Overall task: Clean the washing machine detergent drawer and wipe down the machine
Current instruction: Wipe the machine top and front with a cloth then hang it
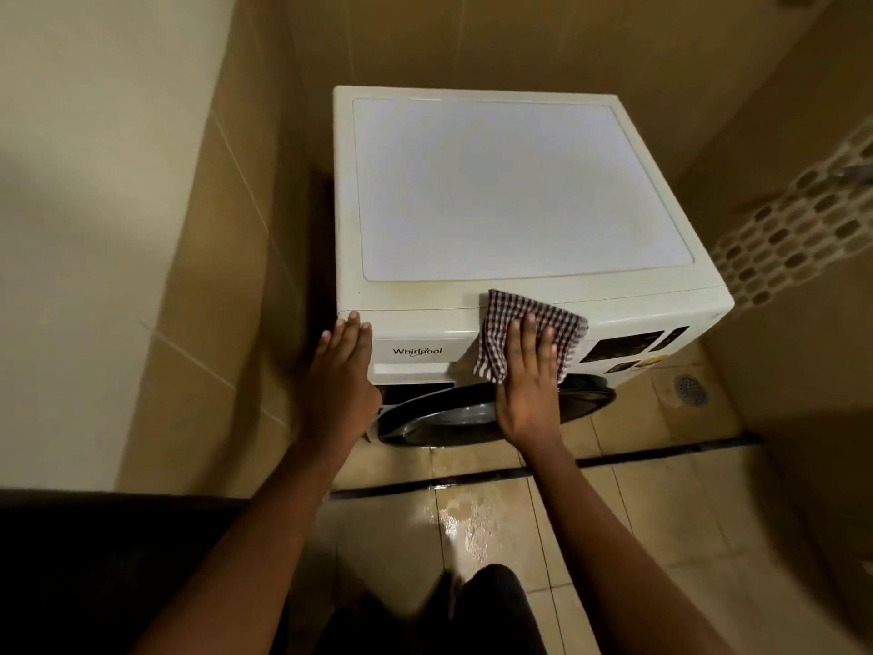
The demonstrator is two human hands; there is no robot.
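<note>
Item 1. Washing machine [519,191]: white front-loader set in a tiled corner, top panel bare and pale.

Item 2. Detergent drawer [415,352]: upper left of the machine front, marked "Whirlpool", pushed in flush with the fascia.

Item 3. Cloth [515,314]: dark-and-white checked, folded over the front top edge of the machine, just right of the drawer and left of the control panel [628,347]. Its upper corner lies on the top surface and the rest hangs down the front.

Item 4. My right grip [524,385]: released, fingers straight and slightly spread, palm pressing the cloth flat against the machine front.

Item 5. My left grip [342,371]: released, fingers straight and together, laid flat against the machine's front left corner beside the drawer, grasping nothing.

Item 6. Door [449,413]: dark, round, below both grips, partly hidden by my right wrist.

Item 7. Floor [661,512]: beige tile, with a shiny wet patch [467,512] in front of the machine and a round drain [690,390] to the right.
</note>
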